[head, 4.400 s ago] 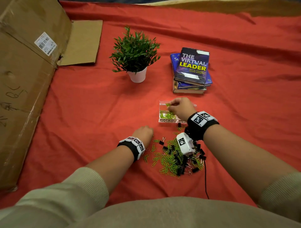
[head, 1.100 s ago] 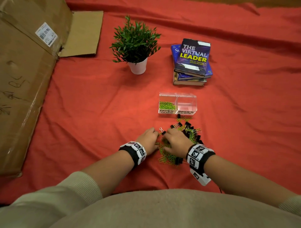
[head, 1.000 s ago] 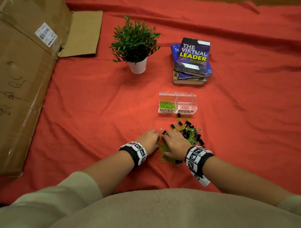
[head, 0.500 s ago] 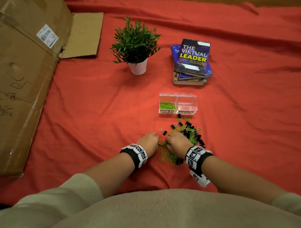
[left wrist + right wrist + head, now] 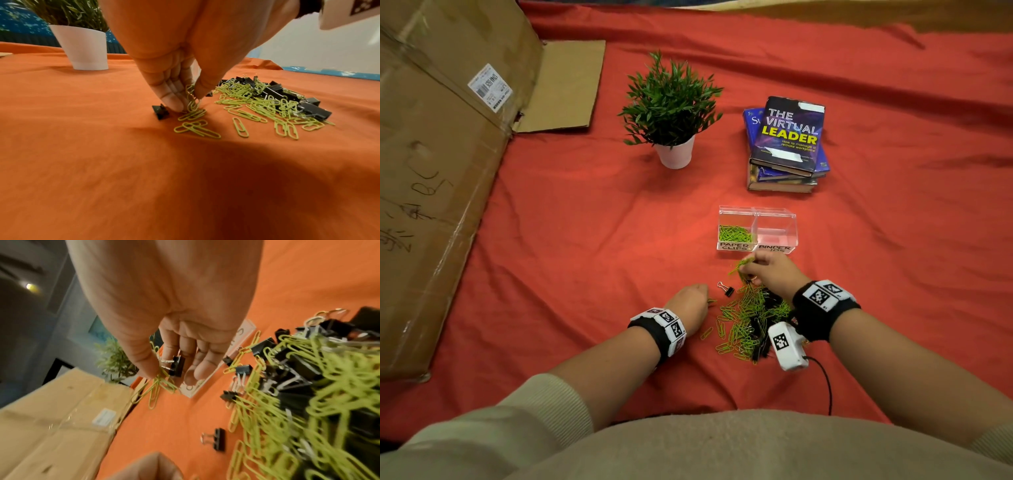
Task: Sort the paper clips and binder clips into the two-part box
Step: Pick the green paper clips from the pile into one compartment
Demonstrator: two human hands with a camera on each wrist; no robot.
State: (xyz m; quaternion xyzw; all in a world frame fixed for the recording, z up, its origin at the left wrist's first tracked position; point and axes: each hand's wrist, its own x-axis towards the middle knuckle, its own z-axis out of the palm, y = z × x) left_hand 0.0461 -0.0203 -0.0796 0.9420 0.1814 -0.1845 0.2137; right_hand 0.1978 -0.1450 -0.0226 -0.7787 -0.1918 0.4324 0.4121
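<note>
where it dug in pile [image 5: 751,317], right hand [image 5: 770,274] now lifts paper clips [image 5: 739,266].

On the red cloth [image 5: 571,219] before us, a potted plant [image 5: 671,109] in a white pot stands upright beside a stack of books [image 5: 786,144] topped by "The Virtual Leader". At our left, a large cardboard box [image 5: 438,164] bearing a shipping label lies with one flap open.

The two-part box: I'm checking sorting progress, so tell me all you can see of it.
The two-part box is clear plastic, open-topped, standing upright on the red cloth before the books. Its left half, labelled PAPER CLIPS, holds green paper clips; its right half, labelled BINDER CLIPS, looks empty. No hand touches it.
</note>
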